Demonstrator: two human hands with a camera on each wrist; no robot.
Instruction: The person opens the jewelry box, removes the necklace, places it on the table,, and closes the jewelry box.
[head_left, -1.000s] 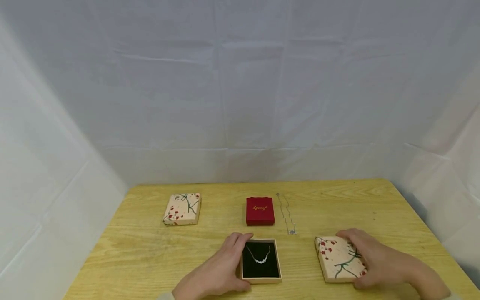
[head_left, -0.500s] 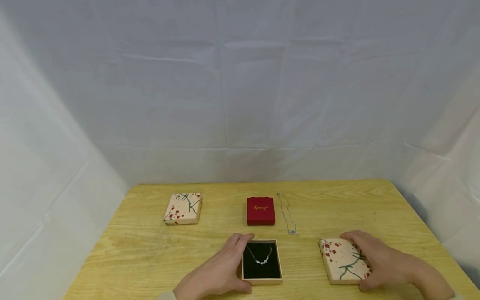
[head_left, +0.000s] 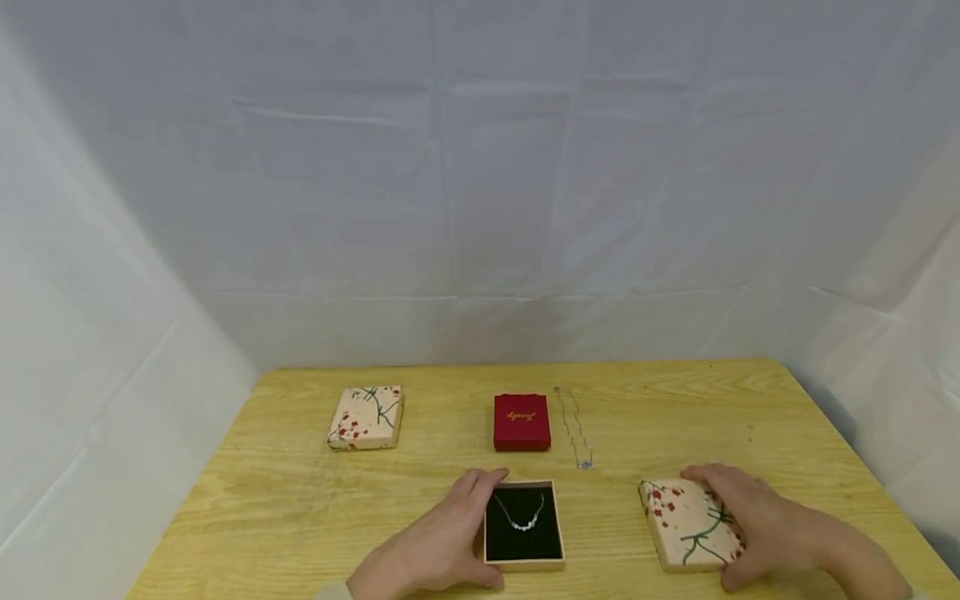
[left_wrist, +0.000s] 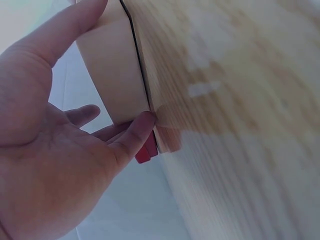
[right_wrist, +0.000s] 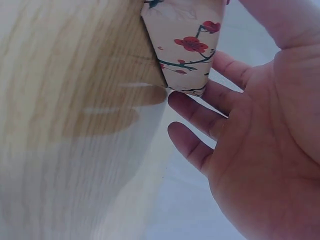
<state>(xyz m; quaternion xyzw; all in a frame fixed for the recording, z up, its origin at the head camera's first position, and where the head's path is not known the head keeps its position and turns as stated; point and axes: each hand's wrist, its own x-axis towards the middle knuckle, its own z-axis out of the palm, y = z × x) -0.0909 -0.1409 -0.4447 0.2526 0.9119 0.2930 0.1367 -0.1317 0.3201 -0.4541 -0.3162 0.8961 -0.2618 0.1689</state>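
My left hand (head_left: 452,533) holds the open cream box base (head_left: 525,565) on the table, thumb at its near edge and fingers at its far edge. Inside, a silver necklace (head_left: 523,526) with small bright beads lies on a black pad (head_left: 517,546). To the right, my right hand (head_left: 768,529) grips a cream box lid (head_left: 686,521) printed with red blossoms and green branches, thumb on the near side and fingers on the far side. The right wrist view shows the printed side wall (right_wrist: 187,45) of that lid close to the tabletop.
A red box (head_left: 521,422) with gold lettering stands behind the box base. Beside it lies another silver necklace (head_left: 584,463), stretched out with its pendant towards me. A second blossom-printed box (head_left: 366,418) sits at the left back. White cloth surrounds the wooden table (head_left: 285,517).
My right hand and the blossom-printed lid have shifted a little to the right and towards me. The left hand and the box base have hardly moved.
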